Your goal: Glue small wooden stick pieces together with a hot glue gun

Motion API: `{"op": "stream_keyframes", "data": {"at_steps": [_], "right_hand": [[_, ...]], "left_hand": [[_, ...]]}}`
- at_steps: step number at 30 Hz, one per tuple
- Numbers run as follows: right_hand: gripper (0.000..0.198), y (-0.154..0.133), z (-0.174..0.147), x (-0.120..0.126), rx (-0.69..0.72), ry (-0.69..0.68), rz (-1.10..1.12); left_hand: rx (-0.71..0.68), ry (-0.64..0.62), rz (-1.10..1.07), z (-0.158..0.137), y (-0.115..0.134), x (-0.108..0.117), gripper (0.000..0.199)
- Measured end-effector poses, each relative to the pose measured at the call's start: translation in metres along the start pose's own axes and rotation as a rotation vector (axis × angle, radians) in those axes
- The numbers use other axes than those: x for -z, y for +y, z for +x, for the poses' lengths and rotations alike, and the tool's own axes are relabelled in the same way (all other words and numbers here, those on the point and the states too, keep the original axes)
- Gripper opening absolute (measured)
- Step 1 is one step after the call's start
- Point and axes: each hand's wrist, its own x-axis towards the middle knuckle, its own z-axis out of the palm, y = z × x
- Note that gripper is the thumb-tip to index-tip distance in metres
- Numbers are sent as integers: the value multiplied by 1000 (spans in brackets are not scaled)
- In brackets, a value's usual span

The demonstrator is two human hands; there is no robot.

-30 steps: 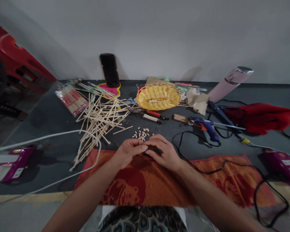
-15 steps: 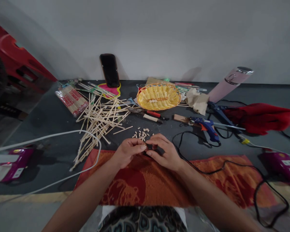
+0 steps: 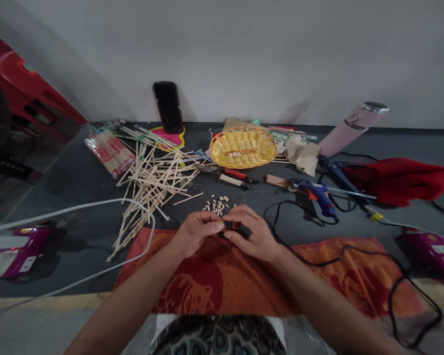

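Observation:
My left hand (image 3: 200, 231) is closed in a pinch, thumb against forefinger, at the towel's far edge. Facing it, my right hand (image 3: 249, 231) curls its fingers and thumb inward toward the same spot. Whatever lies between the fingertips is too small and dark to name. Just beyond the hands lies a loose cluster of short, pale wooden pieces (image 3: 220, 204). Under my wrists spreads an orange and red towel (image 3: 251, 291). Left of the cluster is a heap of thin wooden sticks (image 3: 151, 187).
A yellow woven basket (image 3: 244, 145) holds a few small pale pieces. Pliers (image 3: 210, 168), a blue glue gun (image 3: 318, 195) with a black cord, a pink bottle (image 3: 346, 128) and a red cloth (image 3: 399, 180) lie around. A phone (image 3: 168, 107) leans on the wall; a white cable (image 3: 96, 204) crosses at left.

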Motion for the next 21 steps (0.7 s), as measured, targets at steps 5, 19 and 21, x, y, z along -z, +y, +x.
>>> {"op": "stream_keyframes", "data": {"at_steps": [5, 19, 21], "right_hand": [[31, 0, 0, 0, 3, -1, -15], [25, 3, 0, 0, 26, 0, -49], [25, 3, 0, 0, 24, -3, -49]], "left_hand": [[25, -27, -36, -2, 0, -2, 17], [65, -45, -36, 0, -2, -1, 21], [56, -38, -38, 0, -1, -2, 20]]}}
